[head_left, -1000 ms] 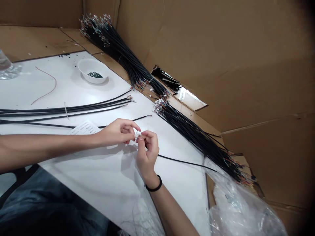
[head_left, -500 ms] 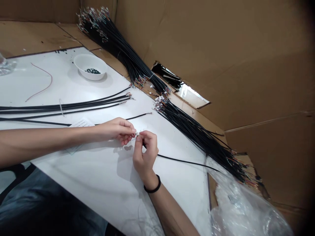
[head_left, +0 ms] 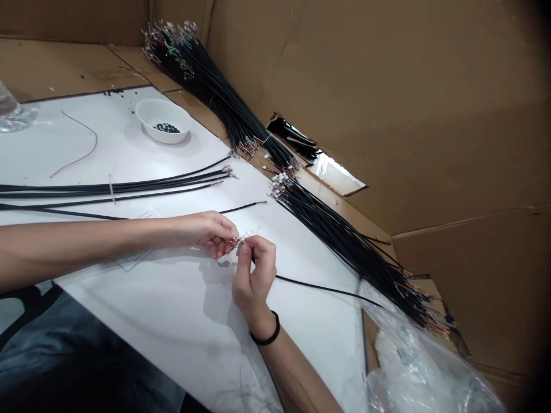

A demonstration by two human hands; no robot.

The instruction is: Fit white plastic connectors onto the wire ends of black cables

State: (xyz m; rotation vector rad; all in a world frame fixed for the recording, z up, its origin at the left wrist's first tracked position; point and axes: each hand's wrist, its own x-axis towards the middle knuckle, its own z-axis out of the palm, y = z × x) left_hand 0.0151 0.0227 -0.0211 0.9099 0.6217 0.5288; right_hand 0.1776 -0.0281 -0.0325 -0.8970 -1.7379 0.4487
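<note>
My left hand and my right hand meet over the white table, fingertips almost touching. Between them are the thin wires at the end of a black cable, which runs from my right hand toward the table's right edge. My right thumb and forefinger pinch the cable near its wire end. The left fingertips are closed on something small and whitish at the wires, likely a connector, mostly hidden by the fingers. A few small white pieces lie just behind the fingertips. Around my right wrist is a black band.
Black cables lie on the table's left beside a loose red wire. A white bowl holds small dark pieces. Large cable bundles line the cardboard wall. A clear plastic bag sits at the right corner.
The view has shifted slightly. Both hands stay together at the wire end, with only small finger movements; the right hand's fingertips sit a little lower in the picture.
</note>
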